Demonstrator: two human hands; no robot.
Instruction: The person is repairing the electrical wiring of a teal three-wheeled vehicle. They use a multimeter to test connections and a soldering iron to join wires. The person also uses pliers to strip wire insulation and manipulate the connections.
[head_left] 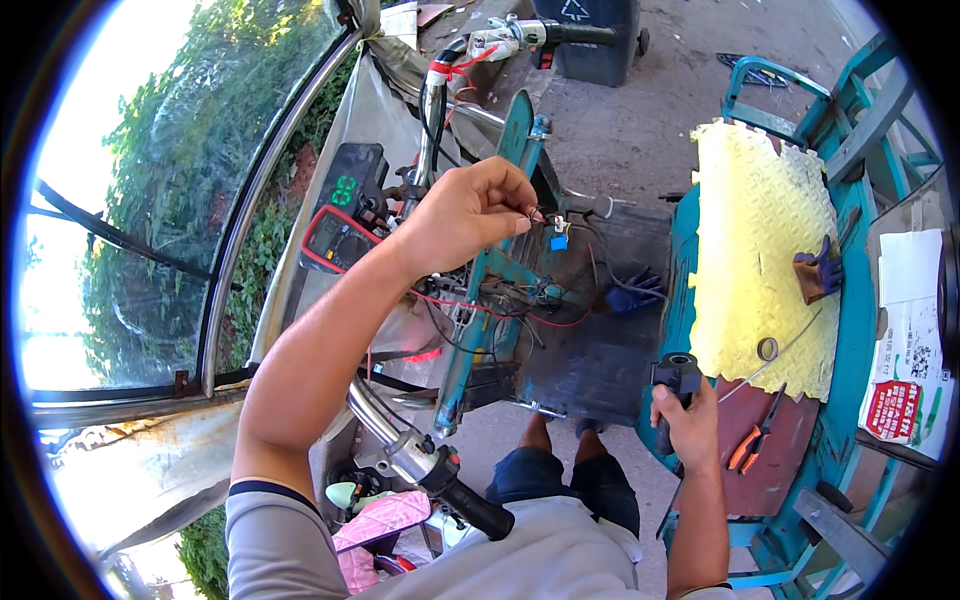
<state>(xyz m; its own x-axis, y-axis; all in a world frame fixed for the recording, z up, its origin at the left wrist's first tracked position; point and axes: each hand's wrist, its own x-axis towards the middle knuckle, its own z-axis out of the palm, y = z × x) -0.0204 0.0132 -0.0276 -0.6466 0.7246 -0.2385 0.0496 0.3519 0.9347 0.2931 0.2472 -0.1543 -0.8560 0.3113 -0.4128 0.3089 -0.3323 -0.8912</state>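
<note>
Over the frame of a teal three-wheeled vehicle, my left hand (480, 208) is closed, pinching thin wires (538, 215) between thumb and fingertips. Just beyond the fingertips is a small connector with a blue part (559, 242). My right hand (688, 425) is wrapped round the grip of a black hand-held tool with a round head (677, 372), beside the seat edge; its exact kind does not show. Loose red and black wires (535, 300) tangle below my left hand. Beside that forearm is a red-framed multimeter (338, 240) next to a display with green digits (345, 188).
Handlebar grips (468, 505) stick out near and far. A yellow foam mat (750, 220) covers part of the seat, with a glove (818, 271) and a tape roll (767, 349). Orange-handled pliers (752, 440) lie nearer. Another glove (630, 294) is on the black floor mat (590, 370).
</note>
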